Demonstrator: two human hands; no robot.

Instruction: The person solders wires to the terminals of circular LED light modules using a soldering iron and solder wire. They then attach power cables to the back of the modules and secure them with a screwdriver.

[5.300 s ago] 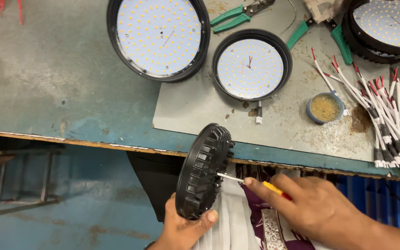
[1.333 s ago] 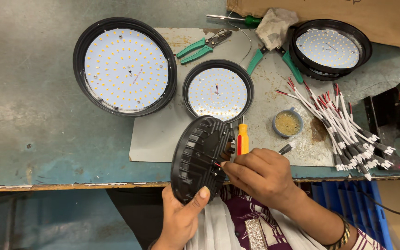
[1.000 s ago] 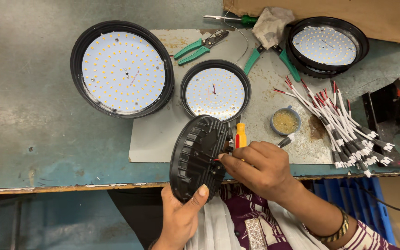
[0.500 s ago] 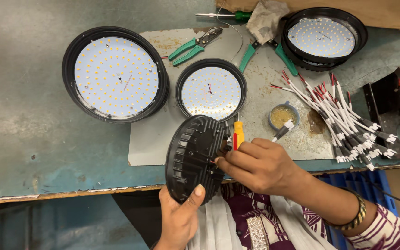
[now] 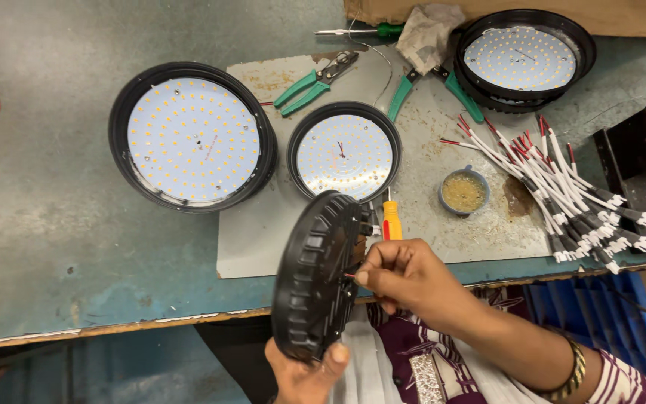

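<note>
Left hand cupped under black lamp housing, holding it on edge over the bench edge. Right hand curled at housing's inner face, fingertips pinching thin red wire, yellow screwdriver tucked upright behind fingers

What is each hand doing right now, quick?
Left hand: closed on the lower rim of the round black ribbed lamp housing, held on edge.
Right hand: fingers pinched at the housing's centre; what they pinch cannot be told.
</note>
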